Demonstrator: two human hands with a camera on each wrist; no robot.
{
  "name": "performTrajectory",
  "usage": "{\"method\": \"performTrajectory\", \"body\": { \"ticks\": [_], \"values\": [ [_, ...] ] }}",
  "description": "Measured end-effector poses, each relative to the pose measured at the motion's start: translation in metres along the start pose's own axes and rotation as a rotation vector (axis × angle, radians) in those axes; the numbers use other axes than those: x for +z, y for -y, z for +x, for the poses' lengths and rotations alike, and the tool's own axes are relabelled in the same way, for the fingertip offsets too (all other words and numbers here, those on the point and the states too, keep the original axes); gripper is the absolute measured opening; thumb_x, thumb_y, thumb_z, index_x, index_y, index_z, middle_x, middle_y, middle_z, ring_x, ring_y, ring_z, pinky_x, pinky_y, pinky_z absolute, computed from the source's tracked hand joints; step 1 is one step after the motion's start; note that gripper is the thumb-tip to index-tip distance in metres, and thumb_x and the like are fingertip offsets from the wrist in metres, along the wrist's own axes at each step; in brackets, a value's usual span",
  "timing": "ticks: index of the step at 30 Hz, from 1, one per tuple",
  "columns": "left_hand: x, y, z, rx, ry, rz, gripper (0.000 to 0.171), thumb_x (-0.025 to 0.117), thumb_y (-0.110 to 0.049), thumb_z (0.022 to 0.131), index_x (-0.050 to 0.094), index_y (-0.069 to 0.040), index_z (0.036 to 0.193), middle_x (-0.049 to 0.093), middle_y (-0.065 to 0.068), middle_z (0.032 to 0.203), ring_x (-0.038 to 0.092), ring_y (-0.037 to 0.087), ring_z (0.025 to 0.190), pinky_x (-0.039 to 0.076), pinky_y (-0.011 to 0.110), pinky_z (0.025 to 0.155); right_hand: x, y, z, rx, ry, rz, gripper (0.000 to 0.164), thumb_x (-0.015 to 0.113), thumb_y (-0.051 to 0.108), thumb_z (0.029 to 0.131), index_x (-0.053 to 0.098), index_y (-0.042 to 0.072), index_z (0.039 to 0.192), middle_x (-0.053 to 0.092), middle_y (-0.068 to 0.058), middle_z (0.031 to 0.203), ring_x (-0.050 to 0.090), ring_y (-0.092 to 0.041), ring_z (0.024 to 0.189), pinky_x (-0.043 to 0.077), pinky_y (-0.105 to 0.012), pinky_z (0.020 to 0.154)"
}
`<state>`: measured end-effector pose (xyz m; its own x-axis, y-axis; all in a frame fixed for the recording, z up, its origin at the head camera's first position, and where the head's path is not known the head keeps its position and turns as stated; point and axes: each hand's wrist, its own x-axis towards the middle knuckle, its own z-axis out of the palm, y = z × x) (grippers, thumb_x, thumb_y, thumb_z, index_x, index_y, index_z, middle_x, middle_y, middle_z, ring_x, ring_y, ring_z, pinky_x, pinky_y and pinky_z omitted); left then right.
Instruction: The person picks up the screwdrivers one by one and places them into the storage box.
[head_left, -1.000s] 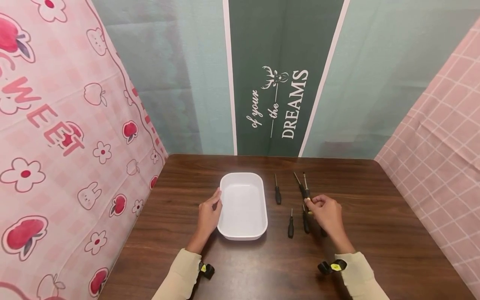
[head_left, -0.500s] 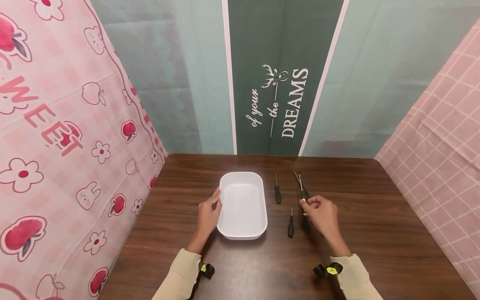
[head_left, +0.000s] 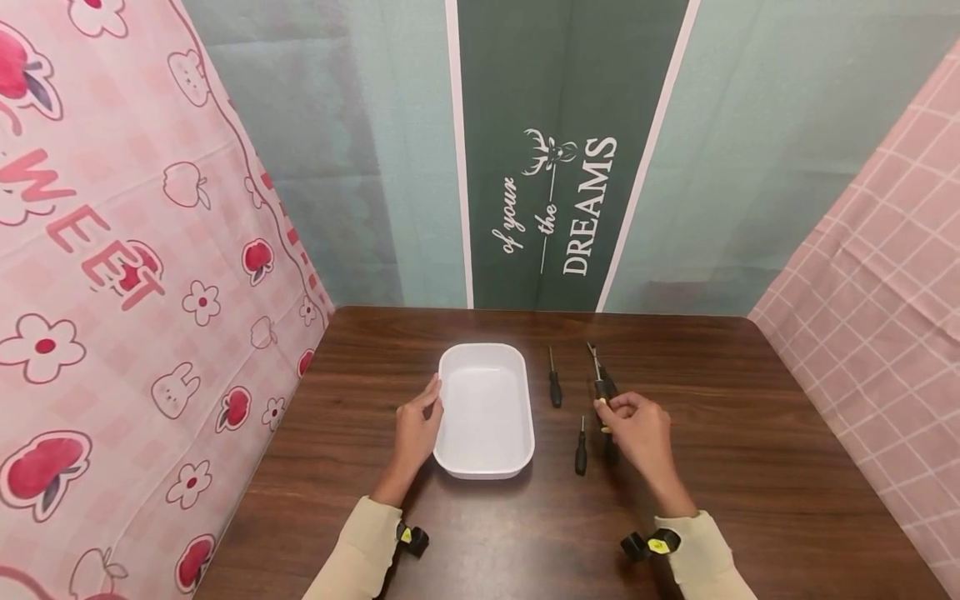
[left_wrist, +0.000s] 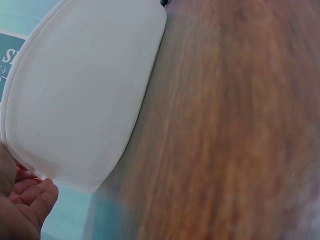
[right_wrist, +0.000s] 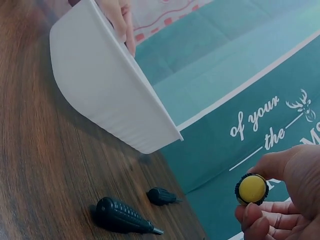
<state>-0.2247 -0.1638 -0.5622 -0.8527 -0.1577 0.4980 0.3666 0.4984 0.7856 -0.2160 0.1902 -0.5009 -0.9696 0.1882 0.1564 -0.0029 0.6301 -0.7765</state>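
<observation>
My left hand holds the left rim of a white rectangular tray; in the left wrist view its fingers lie bent at the tray's outer wall. My right hand pinches a screwdriver between thumb and fingers. Its black handle ends in a yellow cap, facing the right wrist camera, and the shaft points to the far side. Right behind the held one lies another dark screwdriver. A dark handle shows partly beneath the right hand.
Between tray and right hand, two more black-handled screwdrivers lie on the brown wooden table: a farther one and a nearer one. Printed cloths hang behind and on both sides; the pink one stands left.
My right hand has moved slightly left with the screwdriver, whose shaft now overlaps the one lying behind it. The left hand and tray have stayed in place.
</observation>
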Motion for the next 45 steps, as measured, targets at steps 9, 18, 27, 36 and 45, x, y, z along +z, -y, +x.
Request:
{"method": "performTrajectory", "body": {
  "ticks": [9, 18, 27, 36, 45],
  "values": [
    [0.000, 0.000, 0.000, -0.005, 0.000, -0.003, 0.032, 0.064, 0.007, 0.092, 0.066, 0.008, 0.124, 0.063, 0.018, 0.132, 0.061, 0.031, 0.122, 0.048, 0.043, 0.103, 0.003, 0.003, -0.004, -0.012, -0.020, -0.003, 0.027, 0.078, 0.029, 0.089, 0.070, 0.003, 0.086, 0.068, -0.004, 0.066, 0.059, -0.015, 0.050, 0.045, -0.026, 0.043],
    [0.000, -0.001, 0.000, -0.017, 0.001, 0.003, 0.032, 0.064, 0.006, 0.093, 0.066, 0.008, 0.125, 0.063, 0.018, 0.132, 0.060, 0.030, 0.122, 0.048, 0.044, 0.103, 0.005, 0.009, -0.013, -0.022, -0.040, -0.007, 0.025, 0.079, 0.026, 0.088, 0.069, 0.003, 0.084, 0.067, -0.004, 0.066, 0.059, -0.014, 0.050, 0.045, -0.025, 0.042],
    [0.000, -0.002, 0.000, -0.011, 0.001, 0.022, 0.033, 0.065, 0.006, 0.092, 0.066, 0.007, 0.125, 0.063, 0.017, 0.132, 0.060, 0.031, 0.122, 0.048, 0.046, 0.103, 0.011, 0.013, -0.019, -0.039, -0.050, 0.024, 0.025, 0.080, 0.025, 0.087, 0.070, 0.002, 0.084, 0.067, -0.004, 0.065, 0.057, -0.012, 0.048, 0.044, -0.025, 0.040],
    [0.000, -0.001, -0.001, -0.011, 0.002, 0.018, 0.033, 0.066, 0.008, 0.091, 0.066, 0.008, 0.124, 0.064, 0.018, 0.131, 0.061, 0.033, 0.122, 0.048, 0.047, 0.102, 0.017, 0.018, -0.026, -0.049, -0.066, -0.006, 0.023, 0.081, 0.024, 0.085, 0.071, 0.003, 0.084, 0.067, -0.004, 0.065, 0.056, -0.014, 0.052, 0.043, -0.024, 0.046],
    [0.000, -0.001, -0.001, -0.019, 0.009, 0.022, 0.033, 0.065, 0.006, 0.092, 0.066, 0.007, 0.125, 0.063, 0.015, 0.133, 0.060, 0.030, 0.123, 0.048, 0.045, 0.103, 0.026, 0.022, -0.031, -0.099, -0.088, 0.025, 0.021, 0.083, 0.020, 0.082, 0.071, 0.003, 0.080, 0.064, 0.000, 0.061, 0.054, -0.011, 0.051, 0.040, -0.023, 0.047]
  ]
}}
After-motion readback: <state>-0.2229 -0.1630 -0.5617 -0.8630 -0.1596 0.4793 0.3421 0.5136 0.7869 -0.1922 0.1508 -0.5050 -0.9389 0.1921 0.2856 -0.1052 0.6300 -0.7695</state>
